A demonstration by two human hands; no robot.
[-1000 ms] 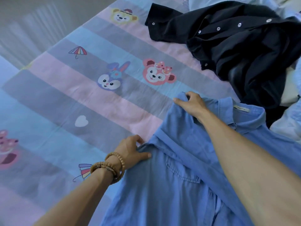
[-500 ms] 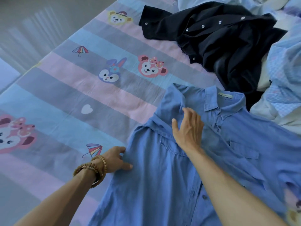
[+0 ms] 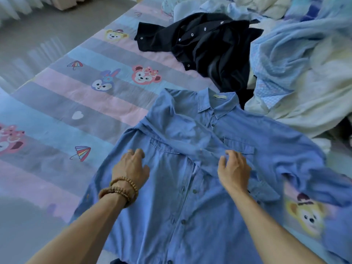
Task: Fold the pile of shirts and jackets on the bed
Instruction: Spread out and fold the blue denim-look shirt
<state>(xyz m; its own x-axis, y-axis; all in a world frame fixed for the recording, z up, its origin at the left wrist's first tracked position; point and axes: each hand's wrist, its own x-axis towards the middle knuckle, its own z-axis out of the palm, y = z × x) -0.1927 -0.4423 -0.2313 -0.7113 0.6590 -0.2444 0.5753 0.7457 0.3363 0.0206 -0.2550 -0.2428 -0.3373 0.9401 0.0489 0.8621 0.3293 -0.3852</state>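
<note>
Lying front side up near the close edge of the bed with the striped cartoon-print sheet (image 3: pixel 62 119), the blue denim button shirt (image 3: pixel 190 187) is under both your hands. Your left hand (image 3: pixel 131 168) rests on its left chest with fingers relaxed, holding nothing. Your right hand (image 3: pixel 234 170) has loosely curled fingers above the pocket, gripping nothing. The crumpled black snap-button shirt (image 3: pixel 209 44) lies toward the far edge.
</note>
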